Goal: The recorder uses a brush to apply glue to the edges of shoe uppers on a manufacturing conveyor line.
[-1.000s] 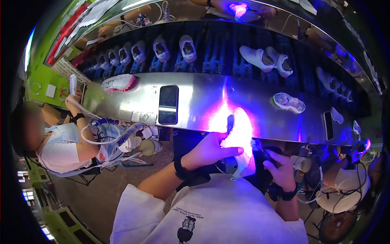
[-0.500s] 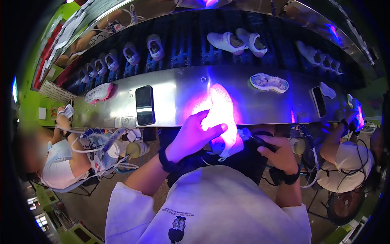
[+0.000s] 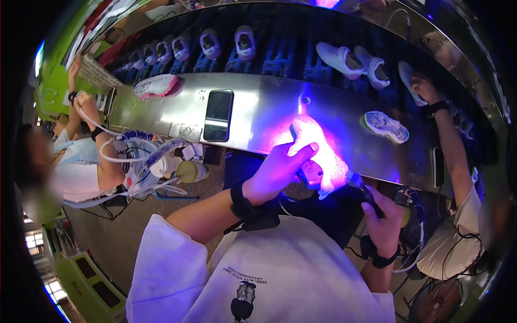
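1. Left hand (image 3: 277,167): fingers closed around a white shoe (image 3: 323,142), thumb pressed on its side.
2. Right hand (image 3: 385,215): fingers narrowed on the black handle of a brush (image 3: 370,198). The tip sits at the shoe's right edge; I cannot tell through the glare whether it touches.
3. Shoe position: at the near edge of the steel counter (image 3: 258,97), partly over it. Pink-violet light washes out most of the surface.
4. On the steel counter, left of the shoe: a dark phone (image 3: 218,116), then a white sole with a pink rim (image 3: 156,86). On its right part: a pale, speckled sole (image 3: 386,126).
5. Beyond the steel counter: a dark conveyor (image 3: 293,40) with a row of light shoes (image 3: 245,43) to the left and a light pair (image 3: 355,63) to the right.
6. Obstruction: a co-worker's arm (image 3: 451,142) crosses the right end of the steel counter, the hand on another shoe (image 3: 407,78).
7. Below the steel counter's left part: a yellowish jar (image 3: 189,171) among tubing.
8. Lettering: the shirt (image 3: 253,253), on the near side of the steel counter, bears dark print above a small figure. A placard (image 3: 97,70) past its left end carries lines too small to read.
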The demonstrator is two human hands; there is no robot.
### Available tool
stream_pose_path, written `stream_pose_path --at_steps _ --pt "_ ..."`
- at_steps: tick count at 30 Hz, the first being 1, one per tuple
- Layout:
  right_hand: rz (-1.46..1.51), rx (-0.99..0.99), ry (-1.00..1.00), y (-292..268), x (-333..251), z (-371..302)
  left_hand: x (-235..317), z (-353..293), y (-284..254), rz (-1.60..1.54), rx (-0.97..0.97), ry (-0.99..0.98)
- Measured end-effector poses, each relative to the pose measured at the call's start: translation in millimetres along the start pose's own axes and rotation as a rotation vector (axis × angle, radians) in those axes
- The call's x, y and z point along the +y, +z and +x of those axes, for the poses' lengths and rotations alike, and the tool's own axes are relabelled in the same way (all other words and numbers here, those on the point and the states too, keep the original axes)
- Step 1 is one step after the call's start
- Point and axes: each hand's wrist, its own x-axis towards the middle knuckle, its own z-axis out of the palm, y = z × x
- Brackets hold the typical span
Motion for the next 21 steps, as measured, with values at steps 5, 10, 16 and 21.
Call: stream_pose_path --at_steps 5,10,16,21 --pt "-0.127 -0.08 -0.116 -8 -31 24 -12 -12 -11 -0.261 0.029 -0.018" --pt "-0.193 -0.098 -0.192 -10 -58 42 11 -36 -14 -0.457 0.005 -0.179" --pt "-0.181 -0.134 -0.222 -3 -71 56 5 -35 -36 -0.654 -0.077 -0.338" --pt "-0.022 -0.113 -0.111 11 -50 54 -2 -35 -35 -0.863 -0.109 -0.47"
